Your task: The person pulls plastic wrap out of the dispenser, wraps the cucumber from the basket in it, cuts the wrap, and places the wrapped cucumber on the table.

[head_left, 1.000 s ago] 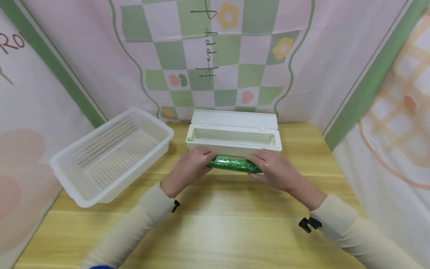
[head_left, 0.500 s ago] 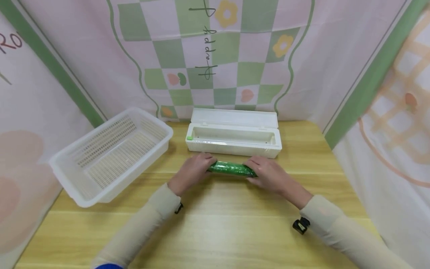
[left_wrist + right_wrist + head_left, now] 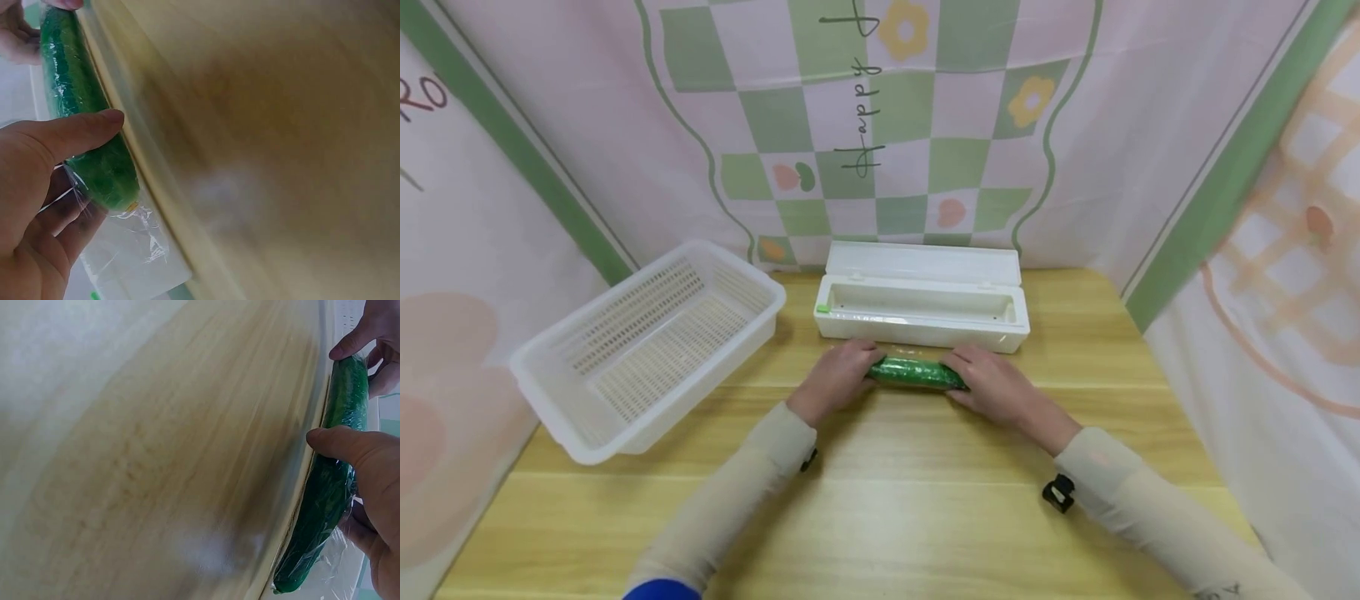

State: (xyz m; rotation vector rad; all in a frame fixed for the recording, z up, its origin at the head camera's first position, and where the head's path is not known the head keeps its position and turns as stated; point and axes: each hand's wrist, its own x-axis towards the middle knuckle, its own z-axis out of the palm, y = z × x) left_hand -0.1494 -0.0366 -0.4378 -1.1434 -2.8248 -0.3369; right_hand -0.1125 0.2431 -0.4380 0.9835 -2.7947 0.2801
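So there's a cucumber (image 3: 917,373) held lengthwise between two hands, right in front of a long white box (image 3: 917,332) on a wood-look table (image 3: 925,517). Left hand (image 3: 838,377) has a pinching grip near one end, thumb over the near side and fingers curled round the back. Right hand (image 3: 996,385) does pretty much the same toward the other end, so both grips are closed around the cucumber, and each wrist view shows a bit of it poking out past the thumb. It's low over the table, but I can't tell if it's actually touching.

Clear film (image 3: 150,240) is wrapped round it, kinda crinkly and shiny, with loose film sticking out past both ends.

The box has its lid (image 3: 925,265) flipped up at the back, plus a little green tab (image 3: 823,308) at the left corner. Off to the left there's a white slotted basket (image 3: 696,385), set at an angle and well apart from the hands. Behind it all hangs a cloth (image 3: 917,125) with green checks, flowers and "Happy" written sideways. Sleeves (image 3: 1120,479) are cream, with a black clip thing (image 3: 1059,493) by the right cuff.
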